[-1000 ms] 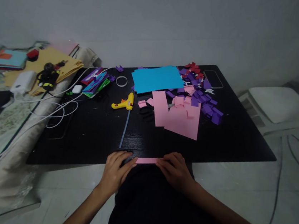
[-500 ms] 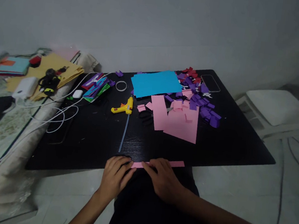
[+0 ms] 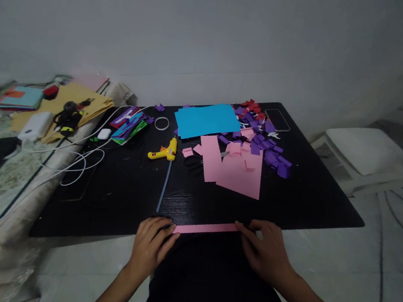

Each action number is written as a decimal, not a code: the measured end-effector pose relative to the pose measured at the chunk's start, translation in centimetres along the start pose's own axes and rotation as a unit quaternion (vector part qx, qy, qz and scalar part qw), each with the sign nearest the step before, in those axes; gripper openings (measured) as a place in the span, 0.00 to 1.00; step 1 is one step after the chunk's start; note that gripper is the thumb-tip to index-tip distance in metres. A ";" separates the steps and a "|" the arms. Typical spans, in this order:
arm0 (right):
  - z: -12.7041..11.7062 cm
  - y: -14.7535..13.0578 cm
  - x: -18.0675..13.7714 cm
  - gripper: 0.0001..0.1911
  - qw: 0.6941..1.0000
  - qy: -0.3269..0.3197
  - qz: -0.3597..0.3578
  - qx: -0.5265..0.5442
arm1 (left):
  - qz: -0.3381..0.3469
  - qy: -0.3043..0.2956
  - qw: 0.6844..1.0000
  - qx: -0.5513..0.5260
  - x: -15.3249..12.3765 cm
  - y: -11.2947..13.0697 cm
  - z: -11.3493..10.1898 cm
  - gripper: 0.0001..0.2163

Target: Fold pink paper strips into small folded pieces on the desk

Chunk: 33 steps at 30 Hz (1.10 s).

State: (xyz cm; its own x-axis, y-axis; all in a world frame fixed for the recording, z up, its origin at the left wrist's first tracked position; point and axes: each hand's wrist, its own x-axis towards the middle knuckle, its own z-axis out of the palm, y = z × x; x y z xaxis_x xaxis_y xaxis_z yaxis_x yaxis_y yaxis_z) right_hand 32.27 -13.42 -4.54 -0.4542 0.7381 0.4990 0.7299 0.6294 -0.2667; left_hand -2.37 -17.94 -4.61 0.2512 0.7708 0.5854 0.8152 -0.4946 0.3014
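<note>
A narrow pink paper strip (image 3: 205, 228) lies along the front edge of the black table (image 3: 119, 200). My left hand (image 3: 151, 240) grips its left end, thumb below and fingers above. At the strip's right end, my right hand (image 3: 266, 250) pinches the paper between thumb and fingertips. Beyond the strip lie pink paper sheets (image 3: 245, 182) with small folded pink pieces on them. Black-handled scissors (image 3: 195, 162) are partly hidden by the paper. To their left rests a yellow glue gun (image 3: 165, 151), with a clear glue stick (image 3: 164, 185) trailing from it.
Blue sheets (image 3: 204, 122) lie at the back, beside heaps of folded purple pieces (image 3: 276, 160) and red pieces (image 3: 253, 106). A roll of tape (image 3: 161, 123), colored paper scraps (image 3: 129, 126) and white cables (image 3: 85, 162) are on the left. A white stool (image 3: 355, 146) stands at right.
My right hand has slid rightward along the pink strip to its far end, uncovering the middle. My left hand keeps hold of the left end. The view has shifted slightly.
</note>
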 end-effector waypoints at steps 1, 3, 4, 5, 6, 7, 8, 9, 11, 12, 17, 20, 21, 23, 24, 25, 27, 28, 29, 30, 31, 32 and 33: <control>-0.2 0.3 -0.1 0.17 1.000 0.004 0.001 -0.001 | -0.001 -0.001 1.000 -0.001 0.0 0.0 0.0 0.06; -0.4 0.5 0.0 0.16 1.000 0.012 -0.004 0.003 | -0.008 -0.003 1.000 -0.004 0.1 0.1 -0.1 0.06; -0.4 0.6 0.2 0.14 1.000 0.018 -0.007 0.008 | -0.014 -0.006 1.000 -0.006 0.2 0.2 -0.1 0.06; -0.4 0.5 0.4 0.13 1.000 0.025 -0.010 0.014 | -0.023 -0.010 1.000 -0.010 0.3 0.3 -0.2 0.06; -0.3 0.4 0.7 0.12 0.999 0.029 -0.011 0.020 | -0.032 -0.015 0.999 -0.013 0.4 0.4 -0.3 0.05; -0.1 0.2 1.0 0.11 0.999 0.032 -0.011 0.028 | -0.041 -0.022 0.999 -0.016 0.5 0.5 -0.4 0.05; 0.1 -0.1 1.3 0.10 0.999 0.031 -0.012 0.036 | -0.048 -0.029 0.998 -0.018 0.6 0.6 -0.4 0.05; 0.3 -0.4 1.7 0.10 0.999 0.025 -0.009 0.047 | -0.053 -0.037 0.998 -0.019 0.7 0.6 -0.5 0.05; 0.9 -1.3 2.6 0.15 0.997 -0.001 -0.017 0.079 | -0.052 -0.051 0.997 -0.019 0.8 0.5 -0.6 0.09; 1.2 -1.8 3.2 0.17 0.995 -0.021 -0.030 0.098 | -0.048 -0.058 0.997 -0.019 0.9 0.5 -0.6 0.10; 2.5 -4.7 6.2 0.19 0.973 -0.162 -0.054 0.157 | -0.033 -0.094 0.994 -0.050 1.1 0.1 -0.6 0.11; 2.2 -5.5 7.9 0.15 0.950 -0.256 -0.031 0.175 | -0.063 -0.131 0.982 -0.117 1.9 -0.2 -0.9 0.08; 2.0 -5.5 8.4 0.14 0.942 -0.278 -0.015 0.187 | -0.080 -0.142 0.975 -0.148 2.4 -0.3 -1.1 0.07; 1.5 -5.2 9.5 0.13 0.918 -0.306 0.033 0.249 | -0.126 -0.162 0.953 -0.221 3.6 -0.6 -1.5 0.07; 1.2 -4.9 10.1 0.12 0.901 -0.311 0.068 0.296 | -0.155 -0.162 0.938 -0.263 4.5 -0.8 -1.7 0.07; 1.0 -4.6 10.9 0.12 0.876 -0.320 0.101 0.346 | -0.183 -0.154 0.923 -0.301 5.4 -1.1 -1.9 0.07; 0.5 -4.0 12.6 0.11 0.823 -0.312 0.183 0.438 | -0.239 -0.108 0.896 -0.359 7.7 -1.7 -2.2 0.09; 0.3 -3.7 13.7 0.12 0.794 -0.308 0.218 0.477 | -0.264 -0.085 0.879 -0.388 9.1 -2.1 -2.2 0.12; 0.2 -3.4 14.8 0.14 0.760 -0.303 0.247 0.519 | -0.277 -0.066 0.864 -0.415 10.6 -2.5 -2.1 0.15; 0.3 -3.0 15.9 0.15 0.723 -0.297 0.266 0.564 | -0.279 -0.052 0.856 -0.432 12.1 -2.9 -1.9 0.15; 0.4 -2.7 16.9 0.15 0.696 -0.280 0.278 0.600 | -0.279 -0.038 0.852 -0.442 13.7 -3.3 -1.4 0.15; 0.8 -2.3 18.0 0.15 0.683 -0.248 0.290 0.623 | -0.275 -0.032 0.848 -0.452 15.2 -3.8 -0.8 0.16; 1.3 -1.8 18.8 0.16 0.671 -0.224 0.304 0.638 | -0.267 -0.038 0.846 -0.461 16.6 -4.3 -0.1 0.16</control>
State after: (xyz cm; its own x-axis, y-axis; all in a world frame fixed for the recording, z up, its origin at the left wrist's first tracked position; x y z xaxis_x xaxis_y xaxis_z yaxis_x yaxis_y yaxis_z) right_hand 21.72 -0.36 4.31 -0.5868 0.7723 -0.2433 -0.0522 -0.3359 -0.9404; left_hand -1.72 -3.03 3.90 0.0365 0.9894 0.1406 0.0794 -0.1431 0.9865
